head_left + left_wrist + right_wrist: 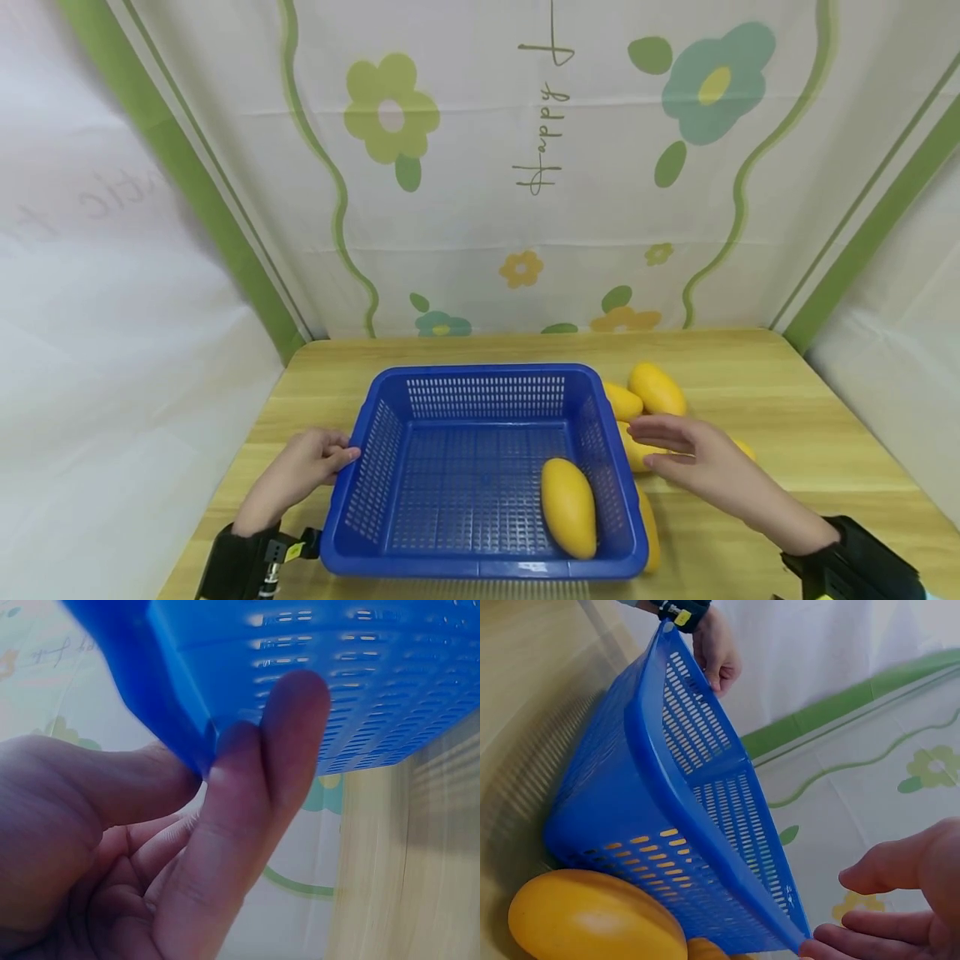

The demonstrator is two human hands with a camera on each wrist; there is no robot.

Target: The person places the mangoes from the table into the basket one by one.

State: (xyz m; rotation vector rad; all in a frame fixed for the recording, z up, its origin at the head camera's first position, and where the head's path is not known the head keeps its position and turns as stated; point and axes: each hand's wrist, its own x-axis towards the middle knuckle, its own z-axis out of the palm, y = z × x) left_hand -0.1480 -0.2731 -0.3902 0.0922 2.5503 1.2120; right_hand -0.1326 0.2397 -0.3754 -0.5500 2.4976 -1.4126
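Observation:
A blue plastic basket [487, 568] stands on the table with one yellow mango [568, 508] lying inside near its right wall. My left hand [311, 462] pinches the left rim; in the left wrist view the thumb is on one side and fingers [296, 727] lie against the slotted outer wall. My right hand [693, 450] is held just past the right rim, fingers extended and thumb apart, with nothing in it. Below it, partly covered, is a mango [633, 454] on the table. Another mango [596, 915] lies against the basket's outside in the right wrist view.
Several more mangoes lie right of the basket, including one at the back [657, 388] and one mostly hidden behind the right hand [746, 450]. The wooden table [810, 392] ends at a flower-patterned cloth [465, 208]; white cloth walls flank both sides.

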